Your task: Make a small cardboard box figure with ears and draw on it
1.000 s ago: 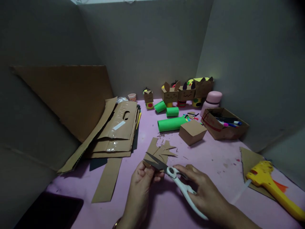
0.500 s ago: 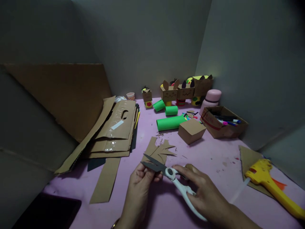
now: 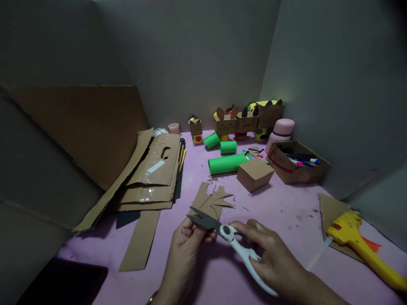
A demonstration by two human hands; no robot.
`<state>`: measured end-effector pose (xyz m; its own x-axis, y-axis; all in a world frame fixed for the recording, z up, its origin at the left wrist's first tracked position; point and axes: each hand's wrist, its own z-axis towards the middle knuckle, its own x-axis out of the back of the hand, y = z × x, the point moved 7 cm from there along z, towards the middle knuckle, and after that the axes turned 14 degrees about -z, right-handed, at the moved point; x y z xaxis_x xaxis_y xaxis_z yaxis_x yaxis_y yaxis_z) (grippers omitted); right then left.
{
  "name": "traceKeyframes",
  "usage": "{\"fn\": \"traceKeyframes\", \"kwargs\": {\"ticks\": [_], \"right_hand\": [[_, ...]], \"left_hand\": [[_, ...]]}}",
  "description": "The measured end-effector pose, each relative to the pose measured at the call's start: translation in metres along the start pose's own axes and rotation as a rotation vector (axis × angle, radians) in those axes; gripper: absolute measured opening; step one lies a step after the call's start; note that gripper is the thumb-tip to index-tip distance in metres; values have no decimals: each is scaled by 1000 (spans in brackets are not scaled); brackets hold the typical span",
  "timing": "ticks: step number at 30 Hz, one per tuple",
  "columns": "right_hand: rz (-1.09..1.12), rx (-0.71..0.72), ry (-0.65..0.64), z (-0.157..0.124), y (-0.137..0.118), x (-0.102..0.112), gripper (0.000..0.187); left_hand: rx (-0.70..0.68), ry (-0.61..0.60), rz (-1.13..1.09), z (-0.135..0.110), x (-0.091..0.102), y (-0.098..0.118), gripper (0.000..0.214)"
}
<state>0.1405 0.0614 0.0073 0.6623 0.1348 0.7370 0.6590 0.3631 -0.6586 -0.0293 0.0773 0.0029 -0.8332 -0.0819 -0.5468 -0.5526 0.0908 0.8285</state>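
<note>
My right hand (image 3: pixel 273 258) grips white-handled scissors (image 3: pixel 235 245) low over the pink table (image 3: pixel 280 207). Their dark blades point left and stand slightly apart. My left hand (image 3: pixel 187 245) is closed in a pinch right under the blades; what it holds is too small and hidden to name. Just beyond the blades lies a cut brown cardboard piece (image 3: pixel 211 199) with jagged points.
Flattened cardboard sheets (image 3: pixel 152 173) are stacked at left, a cardboard strip (image 3: pixel 140 241) in front. Green paper tubes (image 3: pixel 225 163), a small cardboard box (image 3: pixel 254 173), a box of markers (image 3: pixel 297 165) and cardboard figures (image 3: pixel 244 120) stand behind. A yellow glue gun (image 3: pixel 359 241) lies at right.
The view has shifted slightly; both hands and the scissors stay in nearly the same place, the blades a little lower and further left.
</note>
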Motion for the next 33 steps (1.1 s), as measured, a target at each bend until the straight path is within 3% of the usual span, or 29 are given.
{"fn": "traceKeyframes", "kwargs": {"ticks": [19, 26, 29, 33], "right_hand": [[-30, 29, 56, 0, -6, 7, 65], [-33, 1, 109, 6, 2, 5, 51], [-145, -89, 160, 11, 16, 8, 55], [-427, -150, 77, 16, 28, 1, 61]], "left_hand": [[24, -15, -21, 1, 1, -2, 18], [53, 47, -14, 3, 2, -2, 17], [61, 113, -33, 2, 4, -1, 22], [60, 172, -65, 3, 11, -4, 26]]}}
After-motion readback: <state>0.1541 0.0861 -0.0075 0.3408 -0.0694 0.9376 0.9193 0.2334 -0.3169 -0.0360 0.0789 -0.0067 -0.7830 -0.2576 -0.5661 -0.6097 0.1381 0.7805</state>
